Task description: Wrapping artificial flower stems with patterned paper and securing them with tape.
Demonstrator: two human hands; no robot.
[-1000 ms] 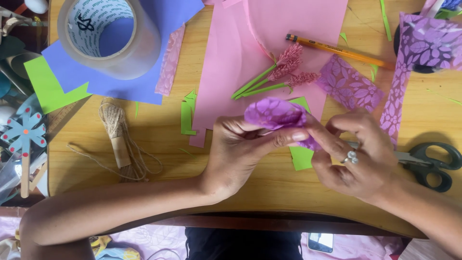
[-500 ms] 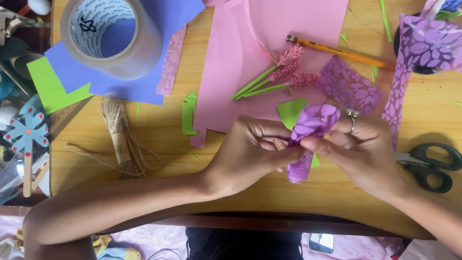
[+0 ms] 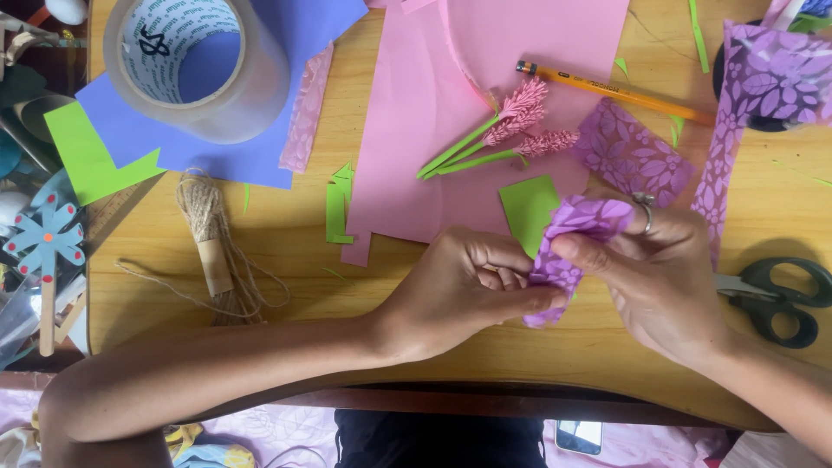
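Observation:
Both my hands pinch a strip of purple flower-patterned paper (image 3: 572, 238) above the wooden table (image 3: 286, 260). My left hand (image 3: 464, 290) grips its lower part between thumb and fingers. My right hand (image 3: 659, 277), with a ring on one finger, holds the upper part, where the paper is folded over. A small green paper square (image 3: 529, 208) lies just behind the strip. Two pink paper flowers with green stems (image 3: 503, 139) rest on a pink sheet (image 3: 416, 130) further back.
A large tape roll (image 3: 195, 65) sits on blue paper (image 3: 286, 95) at back left. A twine bundle (image 3: 212, 247) lies left. Black scissors (image 3: 776, 299) lie right, a pencil (image 3: 615, 87) and more purple patterned paper (image 3: 754, 104) behind.
The purple paper went from a crumpled bunch to a longer upright strip. Both hands shifted slightly right and re-gripped it along its length.

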